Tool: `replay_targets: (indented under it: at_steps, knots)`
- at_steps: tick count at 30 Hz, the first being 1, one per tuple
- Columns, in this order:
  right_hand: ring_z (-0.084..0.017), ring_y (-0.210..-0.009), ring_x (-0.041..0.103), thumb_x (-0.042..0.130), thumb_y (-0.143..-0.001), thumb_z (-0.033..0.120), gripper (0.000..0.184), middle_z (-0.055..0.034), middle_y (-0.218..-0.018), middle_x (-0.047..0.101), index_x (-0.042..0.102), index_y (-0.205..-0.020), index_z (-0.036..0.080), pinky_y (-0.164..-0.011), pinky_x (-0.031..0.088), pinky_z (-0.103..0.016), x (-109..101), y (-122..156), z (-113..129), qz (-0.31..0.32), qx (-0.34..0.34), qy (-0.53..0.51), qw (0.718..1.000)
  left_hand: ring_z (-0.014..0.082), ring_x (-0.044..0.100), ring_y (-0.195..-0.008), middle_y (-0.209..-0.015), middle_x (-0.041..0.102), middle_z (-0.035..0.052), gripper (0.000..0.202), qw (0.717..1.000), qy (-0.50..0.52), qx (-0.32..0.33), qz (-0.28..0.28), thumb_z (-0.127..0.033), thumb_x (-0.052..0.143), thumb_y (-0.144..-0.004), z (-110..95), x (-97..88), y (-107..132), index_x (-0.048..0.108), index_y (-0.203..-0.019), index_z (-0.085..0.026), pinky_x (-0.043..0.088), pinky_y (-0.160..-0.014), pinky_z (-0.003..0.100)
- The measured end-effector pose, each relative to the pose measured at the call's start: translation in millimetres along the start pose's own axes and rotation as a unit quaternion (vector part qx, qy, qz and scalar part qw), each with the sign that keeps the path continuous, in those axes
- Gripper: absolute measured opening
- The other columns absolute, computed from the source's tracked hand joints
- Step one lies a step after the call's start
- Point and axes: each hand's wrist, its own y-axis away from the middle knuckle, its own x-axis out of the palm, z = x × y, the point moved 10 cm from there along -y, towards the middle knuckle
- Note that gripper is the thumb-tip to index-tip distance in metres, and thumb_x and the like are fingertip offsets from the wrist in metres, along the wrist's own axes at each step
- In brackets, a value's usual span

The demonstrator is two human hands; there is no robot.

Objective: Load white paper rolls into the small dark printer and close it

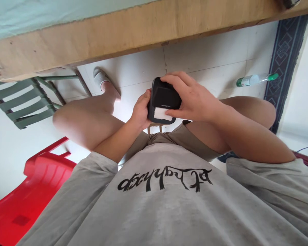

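You held the black device (164, 95) above your lap (166, 138), between both hands, its long axis running roughly away from you. Your left hand (141, 110) was wrapped on its left edge, fingers mostly hidden behind it. Your right hand (191, 97) pinched across it from the right, fingertips at the far edge and thumb on the white strip (159, 113) at the end nearer you. The strip extended leftward from under that thumb, so the right hand was the nearer to it
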Motion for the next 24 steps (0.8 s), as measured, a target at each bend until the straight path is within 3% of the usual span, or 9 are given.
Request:
replay_targets:
  at_steps: [3, 5, 9, 11, 13, 15, 18, 21, 24]
  knots:
    - [-0.031, -0.145, 0.058, 0.074, -0.086, 0.045, 0.087, -0.0145, -0.161, 0.051, 0.041, -0.164, 0.027, -0.118, 0.060, -0.054, -2, 2, -1, 0.013, -0.006, 0.006, 1.000, 0.0274, 0.081, -0.114, -0.098, 0.081, 0.0043, 0.041, 1.000, 0.012, -0.006, 0.008, -0.061, 0.065, -0.103, 0, 3.0, 1, 0.075, -0.102, -0.022, 0.068, -0.093, 0.039]
    - [-0.029, -0.142, 0.059, 0.069, -0.091, 0.045, 0.076, -0.0136, -0.159, 0.053, 0.048, -0.161, 0.026, -0.118, 0.060, -0.052, -8, 2, 2, 0.009, -0.019, 0.015, 1.000, 0.0288, 0.080, -0.118, -0.098, 0.080, 0.0039, 0.039, 1.000, 0.014, -0.011, 0.016, -0.059, 0.063, -0.103, 1, 6.0, 1, 0.074, -0.101, -0.022, 0.068, -0.095, 0.040]
    - [-0.021, -0.126, 0.060, 0.049, -0.104, 0.039, 0.037, -0.0101, -0.136, 0.067, 0.072, -0.132, 0.030, -0.113, 0.055, -0.046, -31, 2, 9, -0.105, -0.001, 0.079, 0.991, 0.0274, 0.080, -0.113, -0.093, 0.078, 0.0021, 0.034, 0.999, -0.008, -0.004, 0.031, -0.056, 0.072, -0.097, 1, 8.5, 0, 0.071, -0.097, -0.022, 0.066, -0.092, 0.038]
    - [-0.019, -0.116, 0.059, 0.038, -0.108, 0.035, 0.041, -0.0093, -0.118, 0.072, 0.078, -0.111, 0.028, -0.106, 0.052, -0.044, -40, 2, 6, -0.163, 0.045, 0.127, 0.977, 0.0247, 0.080, -0.107, -0.094, 0.077, 0.0016, 0.035, 0.999, -0.014, 0.005, 0.038, -0.056, 0.076, -0.093, 1, 9.1, 0, 0.070, -0.100, -0.022, 0.064, -0.089, 0.035]
    - [-0.019, -0.112, 0.058, 0.035, -0.108, 0.032, 0.045, -0.0092, -0.110, 0.073, 0.078, -0.100, 0.026, -0.102, 0.049, -0.043, -45, 1, 1, -0.181, 0.111, 0.172, 0.962, 0.0225, 0.080, -0.101, -0.094, 0.077, 0.0016, 0.037, 0.999, -0.013, 0.006, 0.047, -0.057, 0.078, -0.091, 1, 10.3, 0, 0.070, -0.100, -0.022, 0.063, -0.086, 0.033]
    - [-0.020, -0.112, 0.058, 0.035, -0.108, 0.035, 0.044, -0.0082, -0.114, 0.074, 0.078, -0.103, 0.027, -0.102, 0.047, -0.043, -44, -1, -4, -0.141, 0.181, 0.204, 0.952, 0.0215, 0.079, -0.098, -0.093, 0.076, 0.0015, 0.036, 0.998, -0.015, 0.004, 0.054, -0.057, 0.078, -0.091, 3, 11.6, 0, 0.069, -0.099, -0.022, 0.062, -0.085, 0.032]
    - [-0.019, -0.109, 0.058, 0.025, -0.111, 0.038, 0.051, -0.0059, -0.121, 0.074, 0.075, -0.114, 0.031, -0.098, 0.044, -0.039, -31, -4, -6, -0.003, 0.251, 0.213, 0.944, 0.0210, 0.078, -0.097, -0.091, 0.074, 0.0009, 0.035, 0.998, -0.015, 0.013, 0.060, -0.057, 0.076, -0.092, 2, 13.0, -1, 0.068, -0.098, -0.023, 0.062, -0.085, 0.032]
    - [-0.016, -0.104, 0.059, 0.022, -0.111, 0.037, 0.051, -0.0032, -0.133, 0.073, 0.072, -0.122, 0.031, -0.081, 0.033, -0.032, -16, -2, -1, 0.106, 0.269, 0.207, 0.935, 0.0199, 0.076, -0.094, -0.091, 0.073, 0.0007, 0.036, 0.997, -0.015, 0.033, 0.065, -0.058, 0.076, -0.093, -1, 13.6, -1, 0.068, -0.099, -0.024, 0.061, -0.084, 0.032]
    - [-0.014, -0.097, 0.061, 0.031, -0.110, 0.035, 0.044, -0.0013, -0.145, 0.070, 0.071, -0.126, 0.029, -0.073, 0.018, -0.031, -6, -2, 1, 0.135, 0.252, 0.216, 0.933, 0.0192, 0.075, -0.092, -0.092, 0.072, 0.0009, 0.037, 0.997, -0.022, 0.043, 0.068, -0.058, 0.079, -0.092, -3, 13.6, 0, 0.069, -0.100, -0.024, 0.060, -0.084, 0.032]
